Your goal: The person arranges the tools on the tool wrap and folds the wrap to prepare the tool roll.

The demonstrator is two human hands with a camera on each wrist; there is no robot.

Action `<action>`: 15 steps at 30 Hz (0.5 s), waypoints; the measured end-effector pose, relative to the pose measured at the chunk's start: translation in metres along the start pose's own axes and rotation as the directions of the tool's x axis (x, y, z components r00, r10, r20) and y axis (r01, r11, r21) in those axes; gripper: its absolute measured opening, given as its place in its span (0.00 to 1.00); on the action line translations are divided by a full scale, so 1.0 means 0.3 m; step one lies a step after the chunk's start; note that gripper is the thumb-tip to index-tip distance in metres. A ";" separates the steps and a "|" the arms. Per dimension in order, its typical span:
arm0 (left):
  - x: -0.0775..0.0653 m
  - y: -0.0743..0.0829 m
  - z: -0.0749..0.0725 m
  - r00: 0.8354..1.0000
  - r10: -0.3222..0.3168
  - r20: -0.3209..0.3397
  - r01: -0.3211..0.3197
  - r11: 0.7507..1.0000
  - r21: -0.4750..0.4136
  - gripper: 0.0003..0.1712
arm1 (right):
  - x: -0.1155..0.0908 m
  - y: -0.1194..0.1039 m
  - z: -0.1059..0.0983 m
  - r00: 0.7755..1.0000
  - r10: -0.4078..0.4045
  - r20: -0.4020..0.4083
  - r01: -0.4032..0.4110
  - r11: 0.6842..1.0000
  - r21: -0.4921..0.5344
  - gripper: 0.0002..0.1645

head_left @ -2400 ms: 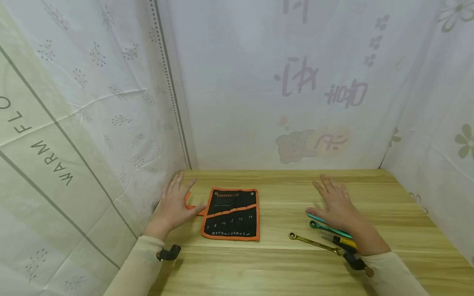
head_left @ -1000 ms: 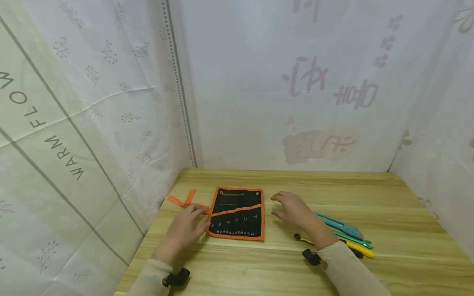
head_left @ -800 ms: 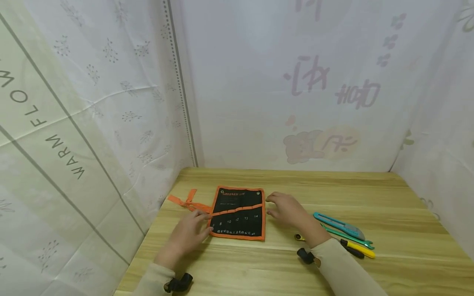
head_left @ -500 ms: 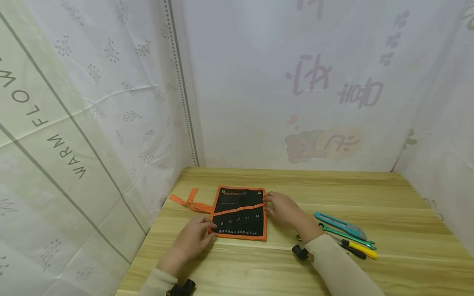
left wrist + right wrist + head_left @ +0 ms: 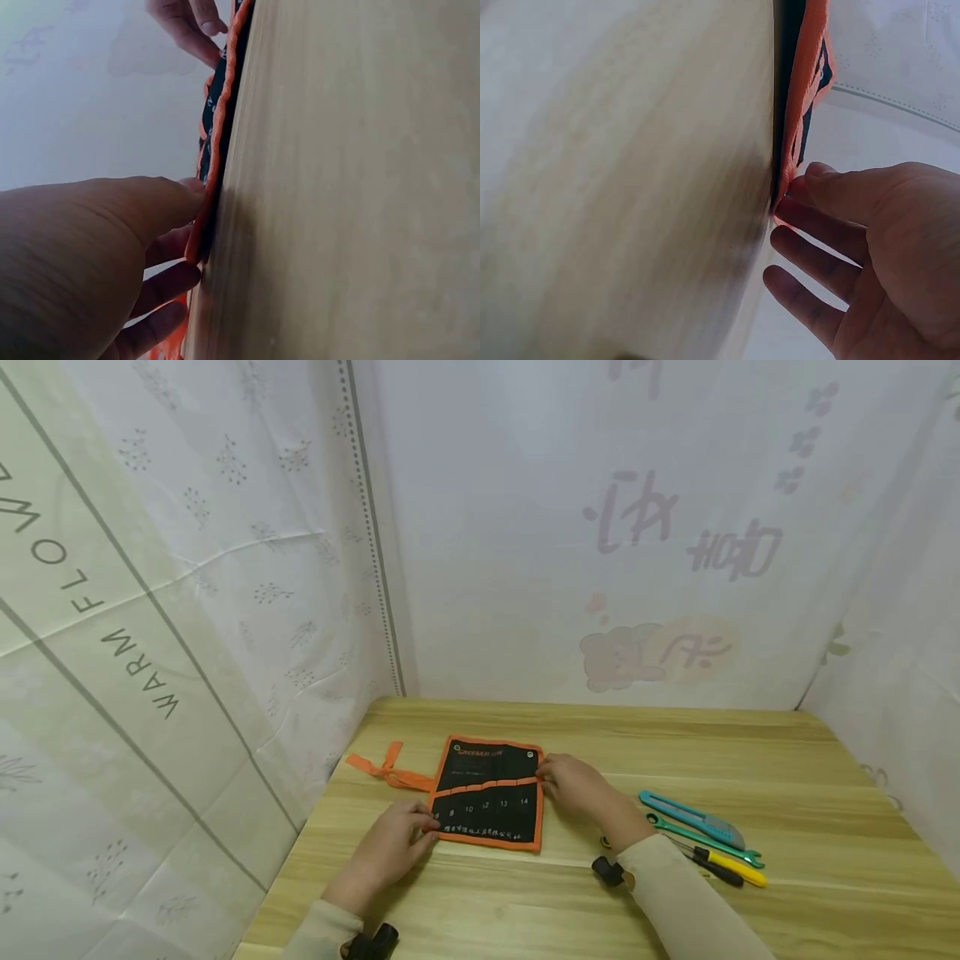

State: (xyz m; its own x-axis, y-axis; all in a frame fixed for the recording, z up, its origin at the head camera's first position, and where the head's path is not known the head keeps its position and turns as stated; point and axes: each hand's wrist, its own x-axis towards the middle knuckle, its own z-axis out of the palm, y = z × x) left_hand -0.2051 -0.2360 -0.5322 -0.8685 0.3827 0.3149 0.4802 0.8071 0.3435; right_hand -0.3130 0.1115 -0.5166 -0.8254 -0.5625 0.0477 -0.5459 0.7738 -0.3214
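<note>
A flat black fabric pouch with orange trim (image 5: 489, 806) lay on the pale wooden table (image 5: 487, 906); the left hand (image 5: 392, 843) pinched and hid its near left corner, the right hand (image 5: 576, 787) pinched its right edge. The beige right sleeve (image 5: 686, 893) covered most of a yellow metal tool (image 5: 605, 842).

PLACE: fabric-walled booth, kind of building unclear | LEFT: sprig-print curtain (image 5: 202, 635) lettered "WARM" | BACK: cartoon-bear curtain (image 5: 555, 543) | RIGHT: pale curtain (image 5: 900, 710) | BETWEEN: wood-grain counter (image 5: 750, 752)

Left hand (image 5: 392, 845) now pinching black pouch (image 5: 489, 793), lower centre, right hand (image 5: 577, 785) gripping its right edge, teal cutter (image 5: 692, 817) uncovered, lower right
</note>
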 end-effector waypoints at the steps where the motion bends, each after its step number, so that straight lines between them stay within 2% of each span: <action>1: 0.004 0.000 0.000 1.000 -0.007 0.001 0.007 1.000 0.003 0.04 | -0.005 -0.001 -0.002 1.000 0.000 -0.002 0.000 1.000 0.003 0.14; 15: 0.072 -0.015 0.010 0.995 -0.099 -0.019 0.099 0.994 0.051 0.09 | -0.103 -0.027 -0.010 0.995 -0.087 -0.042 0.085 0.996 -0.037 0.10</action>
State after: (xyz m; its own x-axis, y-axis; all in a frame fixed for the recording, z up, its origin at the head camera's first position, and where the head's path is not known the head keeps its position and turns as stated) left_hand -0.2264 -0.2299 -0.5295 -0.9092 0.2928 0.2961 0.3847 0.8628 0.3280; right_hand -0.2835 0.1235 -0.5127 -0.7802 -0.6148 0.1153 -0.6192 0.7333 -0.2809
